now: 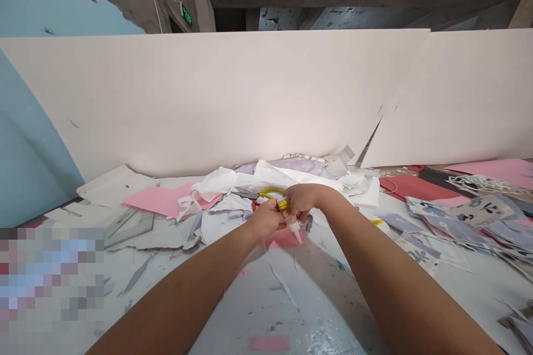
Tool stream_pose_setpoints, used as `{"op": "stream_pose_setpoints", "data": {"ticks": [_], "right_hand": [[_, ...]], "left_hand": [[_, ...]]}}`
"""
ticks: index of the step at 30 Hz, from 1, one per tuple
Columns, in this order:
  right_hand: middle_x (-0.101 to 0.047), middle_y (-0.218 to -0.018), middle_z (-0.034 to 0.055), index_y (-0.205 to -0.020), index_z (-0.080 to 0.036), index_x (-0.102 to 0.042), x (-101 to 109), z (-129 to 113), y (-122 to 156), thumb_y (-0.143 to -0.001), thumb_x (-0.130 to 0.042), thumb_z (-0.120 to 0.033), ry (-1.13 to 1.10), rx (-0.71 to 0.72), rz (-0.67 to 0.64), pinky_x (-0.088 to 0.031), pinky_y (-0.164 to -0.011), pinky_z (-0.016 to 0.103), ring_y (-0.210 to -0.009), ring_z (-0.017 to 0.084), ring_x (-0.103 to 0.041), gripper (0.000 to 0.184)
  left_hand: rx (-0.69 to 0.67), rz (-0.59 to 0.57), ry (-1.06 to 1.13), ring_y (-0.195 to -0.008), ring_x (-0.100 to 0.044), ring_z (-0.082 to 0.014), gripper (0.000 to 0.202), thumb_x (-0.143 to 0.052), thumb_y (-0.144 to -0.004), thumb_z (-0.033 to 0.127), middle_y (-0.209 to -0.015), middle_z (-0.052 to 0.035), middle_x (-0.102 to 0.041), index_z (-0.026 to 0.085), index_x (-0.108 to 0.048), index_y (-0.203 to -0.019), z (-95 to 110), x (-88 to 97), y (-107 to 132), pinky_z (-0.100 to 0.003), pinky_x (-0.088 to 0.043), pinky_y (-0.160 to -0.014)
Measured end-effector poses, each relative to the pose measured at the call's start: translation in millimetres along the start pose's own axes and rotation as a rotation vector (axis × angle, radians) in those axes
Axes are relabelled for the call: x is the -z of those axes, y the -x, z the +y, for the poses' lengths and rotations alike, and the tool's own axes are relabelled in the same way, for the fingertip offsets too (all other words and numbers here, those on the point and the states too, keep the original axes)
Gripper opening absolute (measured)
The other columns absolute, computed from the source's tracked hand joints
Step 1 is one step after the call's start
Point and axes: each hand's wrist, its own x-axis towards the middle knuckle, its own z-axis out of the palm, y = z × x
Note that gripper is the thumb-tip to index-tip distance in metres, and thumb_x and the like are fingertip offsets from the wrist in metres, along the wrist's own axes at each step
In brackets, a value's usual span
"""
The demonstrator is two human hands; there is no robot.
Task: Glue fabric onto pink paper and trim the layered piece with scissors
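My right hand is closed around a small glue bottle with a yellow label. Its whitish nozzle points down over a small pink paper piece. From the other side, my left hand presses its closed fingers against the same bottle; its fingertips are partly hidden. Just behind the hands lie scissors with yellow handles, blades pointing left. A red handle shows beside my left hand. Crumpled white paper surrounds them.
A tall white board closes off the table's back. To the left lie pink paper and a clear set square. At right are red card, white cord and patterned cutouts. A pink strip lies in front.
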Motion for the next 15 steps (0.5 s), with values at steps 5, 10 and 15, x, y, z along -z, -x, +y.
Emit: {"op": "stream_pose_setpoints", "data": {"ticks": [5,10,15], "right_hand": [[-0.062,-0.078,0.0022,-0.083,-0.014,-0.054,-0.4,-0.7,1.9,-0.064,-0.061,-0.019,-0.011,0.016,-0.008,-0.047,-0.062,0.024,-0.066,0.017,-0.064,0.021],[-0.063,-0.078,0.0027,-0.082,-0.014,-0.055,-0.7,-1.6,3.5,-0.064,-0.062,-0.020,-0.021,0.017,-0.012,-0.046,-0.061,0.023,-0.067,0.017,-0.064,0.021],[-0.064,-0.080,0.0036,-0.085,-0.015,-0.055,-0.3,-2.8,5.8,-0.064,-0.061,-0.019,-0.026,0.021,-0.014,-0.046,-0.061,0.022,-0.069,0.017,-0.064,0.022]], "left_hand": [[0.022,0.038,-0.037,-0.072,-0.057,-0.0168,0.034,-0.078,-0.045,0.022,-0.070,-0.0032,-0.060,0.015,-0.056,-0.069,3.4,-0.3,1.0,-0.033,-0.042,-0.071],[0.039,0.082,-0.073,-0.072,-0.056,-0.0172,0.032,-0.077,-0.046,0.021,-0.071,-0.0035,-0.060,0.015,-0.055,-0.068,4.1,-0.2,1.1,-0.033,-0.042,-0.071],[0.036,0.091,-0.107,-0.073,-0.057,-0.0193,0.033,-0.077,-0.046,0.021,-0.073,-0.0057,-0.062,0.014,-0.055,-0.070,3.3,0.0,0.1,-0.034,-0.043,-0.071]]}}
